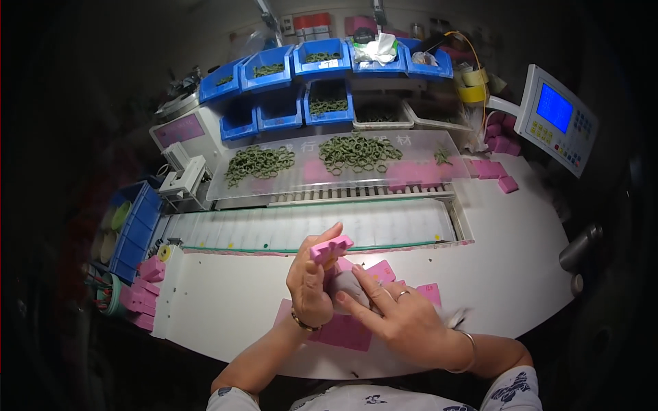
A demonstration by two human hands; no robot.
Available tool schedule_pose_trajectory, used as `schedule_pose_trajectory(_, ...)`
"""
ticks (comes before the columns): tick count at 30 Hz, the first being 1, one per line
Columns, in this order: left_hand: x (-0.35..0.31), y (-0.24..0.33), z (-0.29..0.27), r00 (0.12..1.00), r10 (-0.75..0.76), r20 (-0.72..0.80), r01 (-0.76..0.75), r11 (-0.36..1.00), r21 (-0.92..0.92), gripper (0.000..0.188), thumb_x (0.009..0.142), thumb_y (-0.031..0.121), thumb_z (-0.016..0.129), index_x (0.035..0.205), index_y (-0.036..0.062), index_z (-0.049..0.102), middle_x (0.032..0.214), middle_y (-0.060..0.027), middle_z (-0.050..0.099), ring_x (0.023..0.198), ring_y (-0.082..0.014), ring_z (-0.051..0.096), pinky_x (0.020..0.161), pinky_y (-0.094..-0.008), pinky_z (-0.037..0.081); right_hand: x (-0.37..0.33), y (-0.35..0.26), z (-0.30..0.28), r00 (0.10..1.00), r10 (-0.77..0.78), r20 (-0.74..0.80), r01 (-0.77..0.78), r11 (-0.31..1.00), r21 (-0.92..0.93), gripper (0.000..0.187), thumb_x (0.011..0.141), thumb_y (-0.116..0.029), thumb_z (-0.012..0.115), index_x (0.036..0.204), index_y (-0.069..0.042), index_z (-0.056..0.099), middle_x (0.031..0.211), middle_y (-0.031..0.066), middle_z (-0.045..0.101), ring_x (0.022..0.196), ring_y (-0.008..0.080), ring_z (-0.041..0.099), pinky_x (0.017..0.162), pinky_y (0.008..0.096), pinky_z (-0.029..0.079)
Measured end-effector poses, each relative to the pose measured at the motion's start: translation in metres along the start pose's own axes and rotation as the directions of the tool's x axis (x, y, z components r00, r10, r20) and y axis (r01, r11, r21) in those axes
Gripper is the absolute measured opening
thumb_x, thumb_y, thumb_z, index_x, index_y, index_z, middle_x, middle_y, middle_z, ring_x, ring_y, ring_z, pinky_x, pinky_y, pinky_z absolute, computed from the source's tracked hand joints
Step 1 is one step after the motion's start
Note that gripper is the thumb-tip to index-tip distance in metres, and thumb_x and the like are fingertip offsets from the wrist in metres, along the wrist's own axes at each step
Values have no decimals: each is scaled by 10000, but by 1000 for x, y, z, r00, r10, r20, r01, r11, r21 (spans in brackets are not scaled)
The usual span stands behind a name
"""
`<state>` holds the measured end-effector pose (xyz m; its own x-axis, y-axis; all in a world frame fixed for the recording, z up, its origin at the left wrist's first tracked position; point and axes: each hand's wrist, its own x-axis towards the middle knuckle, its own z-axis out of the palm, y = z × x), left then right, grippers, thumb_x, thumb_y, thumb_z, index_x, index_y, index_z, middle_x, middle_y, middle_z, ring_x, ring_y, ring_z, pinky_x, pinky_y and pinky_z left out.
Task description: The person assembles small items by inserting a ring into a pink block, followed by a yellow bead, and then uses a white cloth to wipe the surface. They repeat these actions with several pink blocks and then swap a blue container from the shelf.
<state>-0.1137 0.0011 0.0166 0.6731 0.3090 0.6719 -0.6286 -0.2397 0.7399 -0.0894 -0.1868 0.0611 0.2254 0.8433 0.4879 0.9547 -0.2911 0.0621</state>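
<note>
My left hand [308,284] is raised over the near middle of the white table. It is closed on a pink notched block [331,249], which looks like a mold piece. Close beside it, my right hand [408,318], with a ring and a bangle, reaches in from the right and grips a grey rounded soft-looking lump [348,290]. The lump sits right against the left palm, and the fingers partly hide it. Under and around both hands lie flat pink mold pieces [343,334], some covered by the hands.
Behind a long roller machine [322,225], a clear tray [308,179] carries many green rings [360,152]. Blue bins [327,103] stand above it. A control panel [555,116] is at right; a blue crate [137,233] and stacked pink blocks [142,299] are at left.
</note>
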Motion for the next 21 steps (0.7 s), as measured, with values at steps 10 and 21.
schedule_pose_trajectory(10, 0, 3, 6, 930, -324, -173, 281, 931, -234, 541, 1023, 386, 299, 1296, -45, 481, 910, -63, 568, 744, -131, 530, 660, -257, 452, -5, -2, -2, 997, -50, -54, 46, 996, -74, 486, 764, -117, 621, 1247, -169, 636, 1338, 183, 552, 725, 222, 598, 646, 299, 523)
schedule_pose_trajectory(21, 12, -17, -19, 731, -661, -169, 528, 705, -473, 501, 1010, 514, 334, 1119, 54, 499, 719, -114, 574, 491, -184, 548, 437, -310, 478, -50, 79, 1, 943, 295, 153, -259, 941, -217, 573, 724, -19, 622, 1278, -147, 556, 1349, 211, 521, 849, 314, 603, 712, 372, 489)
